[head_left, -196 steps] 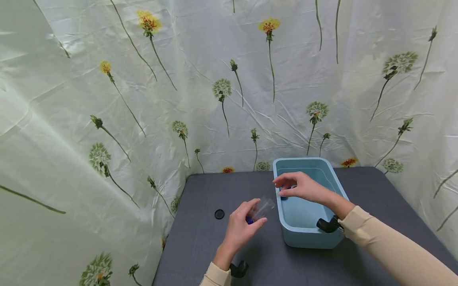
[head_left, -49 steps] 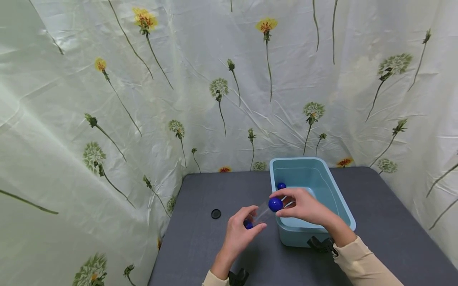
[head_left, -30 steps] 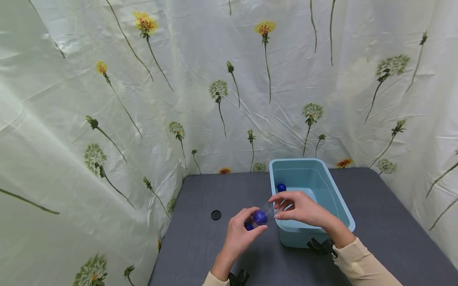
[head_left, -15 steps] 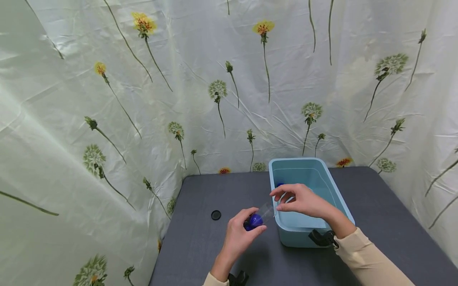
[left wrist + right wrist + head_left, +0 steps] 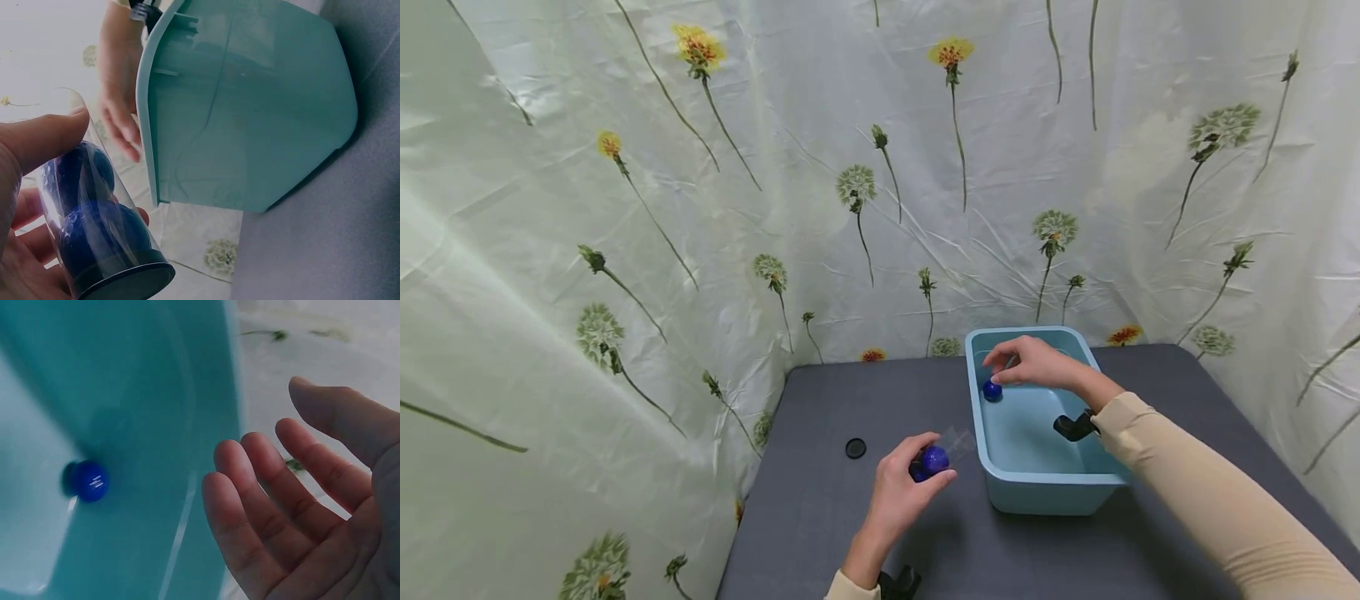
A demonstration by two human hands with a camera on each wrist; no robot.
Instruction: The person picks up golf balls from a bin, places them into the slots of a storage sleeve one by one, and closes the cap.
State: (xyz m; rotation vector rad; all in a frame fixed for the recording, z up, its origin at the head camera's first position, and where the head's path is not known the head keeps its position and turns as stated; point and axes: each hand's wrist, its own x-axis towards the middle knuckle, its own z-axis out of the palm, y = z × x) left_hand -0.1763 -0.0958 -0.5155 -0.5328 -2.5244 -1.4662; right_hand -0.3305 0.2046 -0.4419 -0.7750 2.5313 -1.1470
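Observation:
My left hand (image 5: 904, 485) grips a clear plastic tube (image 5: 94, 181) with a black cap on its lower end. Two blue balls sit inside the tube, the upper blue ball (image 5: 935, 460) showing plainly in the head view. The tube tilts, its other end pointing toward the bin. Over the light blue bin (image 5: 1037, 478) my right hand (image 5: 1033, 364) hovers, fingers loosely bent and holding nothing. Below its fingertips a blue ball (image 5: 91, 481) lies on the bin floor near the wall, apart from the hand in the right wrist view.
A round black cap (image 5: 855, 448) lies on the dark grey table (image 5: 820, 517), left of my left hand. Behind the table hangs a pale curtain (image 5: 737, 208) printed with dandelions.
A blue ball from my right hand has gone into the tube and slid down onto the other. My right hand has since moved away from the tube, up over the bin.

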